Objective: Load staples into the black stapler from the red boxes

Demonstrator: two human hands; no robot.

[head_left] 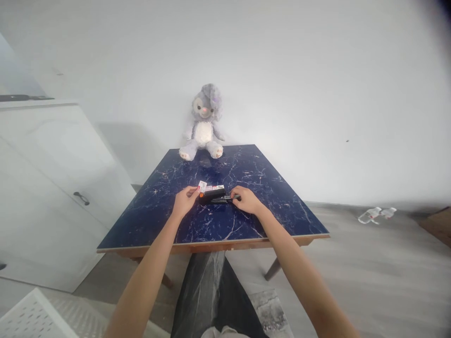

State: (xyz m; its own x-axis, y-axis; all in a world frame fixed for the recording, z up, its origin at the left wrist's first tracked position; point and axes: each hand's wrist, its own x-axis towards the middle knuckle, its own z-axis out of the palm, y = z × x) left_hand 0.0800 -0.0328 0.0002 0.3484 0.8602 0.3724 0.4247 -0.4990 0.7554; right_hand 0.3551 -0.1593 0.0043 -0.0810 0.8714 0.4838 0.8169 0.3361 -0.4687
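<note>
My left hand [185, 201] pinches a small white card [202, 185] with reddish print between thumb and fingers. Just right of it lies a black case [211, 194] with an orange spot at its left end. A white and pink printed packet [215, 188] shows along the case's far side. My right hand [246, 200] is closed on the right end of a slim black-and-silver object [221, 200] in front of the case; its exact kind is too small to make out. All this is at the middle of the dark blue marbled table [232, 225].
A grey plush toy [204, 124] sits at the table's far edge against the white wall. To the left stands a white cabinet [45, 188], with a perforated white basket [33, 317] below. Clear plastic bottles [369, 215] lie on the floor at right.
</note>
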